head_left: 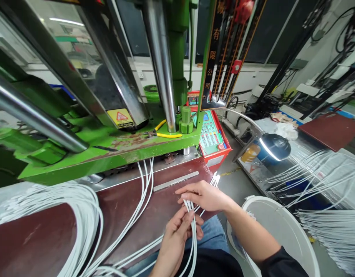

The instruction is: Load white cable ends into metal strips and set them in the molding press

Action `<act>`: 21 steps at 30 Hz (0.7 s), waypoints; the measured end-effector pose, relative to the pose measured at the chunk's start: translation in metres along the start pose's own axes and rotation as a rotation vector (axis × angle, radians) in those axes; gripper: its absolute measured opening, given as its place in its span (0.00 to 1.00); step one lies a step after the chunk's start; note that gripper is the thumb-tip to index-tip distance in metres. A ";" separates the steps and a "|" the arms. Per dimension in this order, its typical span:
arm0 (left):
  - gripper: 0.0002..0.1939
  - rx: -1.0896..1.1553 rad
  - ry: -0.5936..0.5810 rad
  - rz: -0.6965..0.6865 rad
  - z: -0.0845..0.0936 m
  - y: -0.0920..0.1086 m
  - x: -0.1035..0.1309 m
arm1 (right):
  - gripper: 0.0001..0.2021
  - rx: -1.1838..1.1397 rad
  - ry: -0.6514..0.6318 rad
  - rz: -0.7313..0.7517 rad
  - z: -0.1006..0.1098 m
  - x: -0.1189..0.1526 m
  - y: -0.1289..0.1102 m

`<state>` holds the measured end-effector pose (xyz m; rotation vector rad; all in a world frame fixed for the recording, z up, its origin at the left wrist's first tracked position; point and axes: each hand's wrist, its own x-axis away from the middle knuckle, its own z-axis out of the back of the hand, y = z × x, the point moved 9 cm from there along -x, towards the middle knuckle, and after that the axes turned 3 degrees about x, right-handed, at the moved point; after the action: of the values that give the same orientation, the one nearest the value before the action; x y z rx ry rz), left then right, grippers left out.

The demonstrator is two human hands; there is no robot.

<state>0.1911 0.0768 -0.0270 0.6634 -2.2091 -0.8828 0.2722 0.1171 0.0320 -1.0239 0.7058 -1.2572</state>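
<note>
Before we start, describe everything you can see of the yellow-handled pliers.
The pliers lie unheld on the green ledge, beside a shiny metal column. Two smooth yellow grips spread apart from a small, dark metal head, which points toward a worn, brownish patch. Their jaws are too small to read.

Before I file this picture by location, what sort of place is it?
Probably a factory workshop, perhaps one that makes cables. A big green press stands over the work surface, a red control box sits beside it, and white cables lie in bundles.
</note>
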 end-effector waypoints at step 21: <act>0.14 0.120 -0.010 0.057 -0.001 -0.011 -0.004 | 0.18 0.284 -0.274 0.229 -0.019 0.000 -0.033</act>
<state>0.1965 0.0722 -0.0364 0.6498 -2.2917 -0.7312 0.2413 0.1129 0.0541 -0.8336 0.4060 -0.9624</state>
